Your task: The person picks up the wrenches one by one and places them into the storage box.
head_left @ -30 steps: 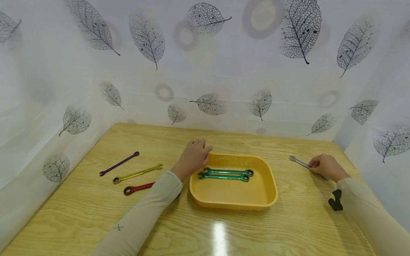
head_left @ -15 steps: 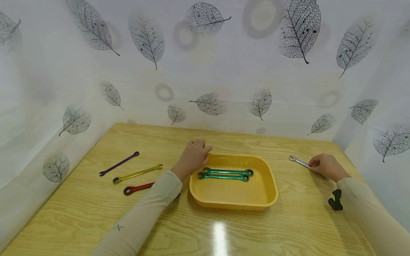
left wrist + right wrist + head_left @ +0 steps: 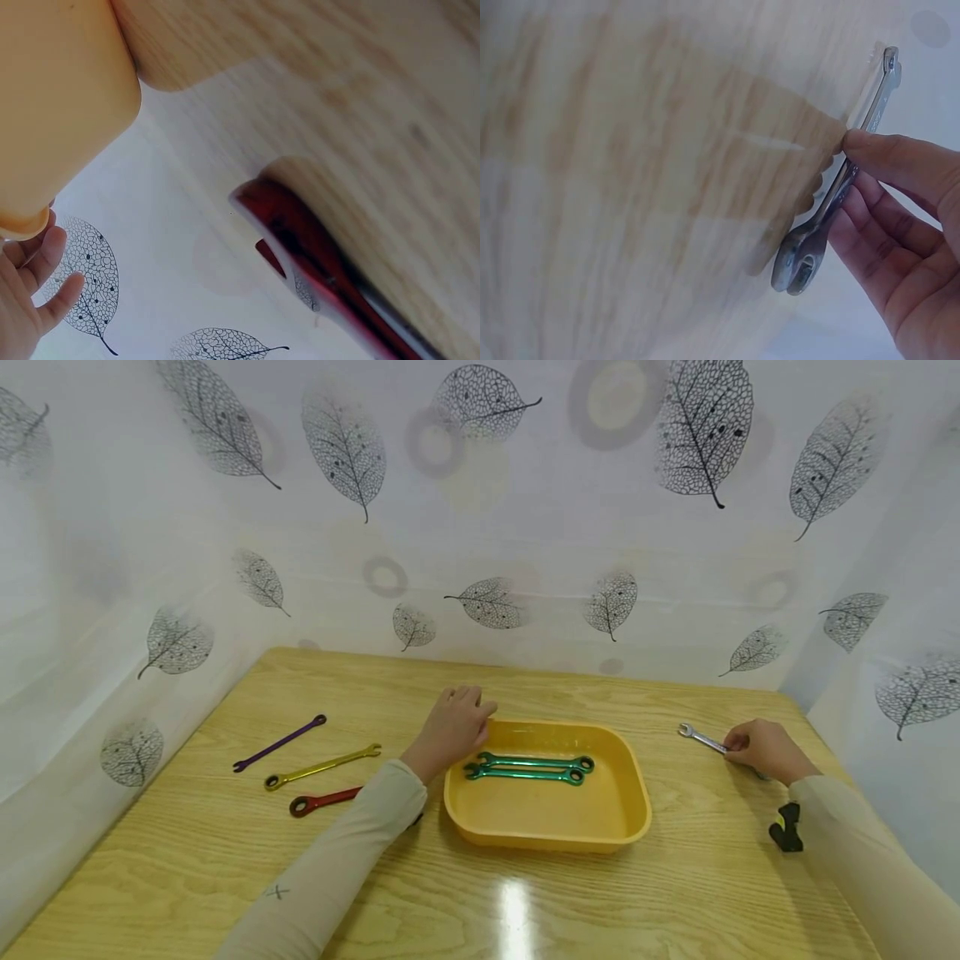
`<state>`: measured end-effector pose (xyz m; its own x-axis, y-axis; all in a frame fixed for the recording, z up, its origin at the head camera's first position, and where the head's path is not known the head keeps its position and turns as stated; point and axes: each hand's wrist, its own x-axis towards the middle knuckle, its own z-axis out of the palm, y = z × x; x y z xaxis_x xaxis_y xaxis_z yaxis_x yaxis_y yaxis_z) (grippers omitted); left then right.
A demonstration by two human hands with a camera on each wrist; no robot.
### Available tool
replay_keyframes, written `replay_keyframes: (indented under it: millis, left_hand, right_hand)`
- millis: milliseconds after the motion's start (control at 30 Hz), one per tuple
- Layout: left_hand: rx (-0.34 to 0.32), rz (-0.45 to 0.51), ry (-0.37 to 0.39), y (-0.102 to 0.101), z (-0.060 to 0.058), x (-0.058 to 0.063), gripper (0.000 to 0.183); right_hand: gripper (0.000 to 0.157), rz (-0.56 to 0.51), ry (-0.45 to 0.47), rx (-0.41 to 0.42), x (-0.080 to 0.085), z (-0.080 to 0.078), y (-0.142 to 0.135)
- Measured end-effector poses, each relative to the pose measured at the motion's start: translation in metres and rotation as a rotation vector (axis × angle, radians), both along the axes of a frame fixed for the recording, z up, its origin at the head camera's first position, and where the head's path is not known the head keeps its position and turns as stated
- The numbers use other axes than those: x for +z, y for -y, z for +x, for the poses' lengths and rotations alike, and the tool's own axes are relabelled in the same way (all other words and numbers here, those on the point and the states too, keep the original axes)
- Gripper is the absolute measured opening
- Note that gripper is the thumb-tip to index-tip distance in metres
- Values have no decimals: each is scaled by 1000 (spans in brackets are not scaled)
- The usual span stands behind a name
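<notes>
1. Item: silver wrench (image 3: 703, 739), 1 pc. Loc.: R side of table (image 3: 570, 914), well apart from tray. Held mid-shank, fork end showing past fingertips. Full table contact: can't tell.
2. R hand (image 3: 768, 752): clamped on silver wrench, thumb one side, fingers other.
3. L hand (image 3: 452, 727): at far L corner of yellow tray (image 3: 547, 842); appears to hold rim, fingers bent outside, thumb partly hidden.
4. Risk (judged): silver wrench is slim, smooth, prob. slippery; loose thumb pinch cd let it pivot or drop. Cause: hold on mid-shank only, both ends unsupported.
5. Risk (judged): uneven pull by L hand at one corner cd tip or skid tray, sliding contents.
6. Contents: two green wrenches (image 3: 525, 776), side by side nr tray's back half, approx. parallel, touching or nearly so. Poss. clink/shift if another pc. lands on them.
7. L side of table, apart, slanted: purple wrench (image 3: 277, 744), yellow wrench (image 3: 322, 767), red wrench (image 3: 330, 799). Red's far end hidden under L sleeve (image 3: 330, 860); a low arm cd brush it.
8. Obstacle: raised tray wall faces R hand; needs clearing. Black wrist mount (image 3: 786, 828) hangs at R cuff, cd snag.
9. Backdrop: leaf-print cloth (image 3: 525, 510), behind table and both sides.
</notes>
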<state>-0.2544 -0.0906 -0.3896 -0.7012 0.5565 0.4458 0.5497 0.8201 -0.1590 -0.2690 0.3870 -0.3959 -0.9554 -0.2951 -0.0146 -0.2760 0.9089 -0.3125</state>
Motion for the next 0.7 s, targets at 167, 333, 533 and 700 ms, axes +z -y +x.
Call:
replay_keyframes:
  millis: [167, 333, 533, 700]
  left_hand:
    - [2, -1, 11, 0, 0, 1, 12]
    - [-7, 13, 14, 0, 0, 1, 13]
    - [1, 5, 33, 0, 0, 0, 15]
    - [0, 2, 27, 0, 0, 1, 14]
  right_hand:
    - [12, -2, 10, -5, 1, -1, 0]
    - [11, -4, 13, -7, 0, -1, 0]
    - [10, -9, 19, -7, -2, -2, -1]
    - [10, -7, 18, -8, -1, -1, 0]
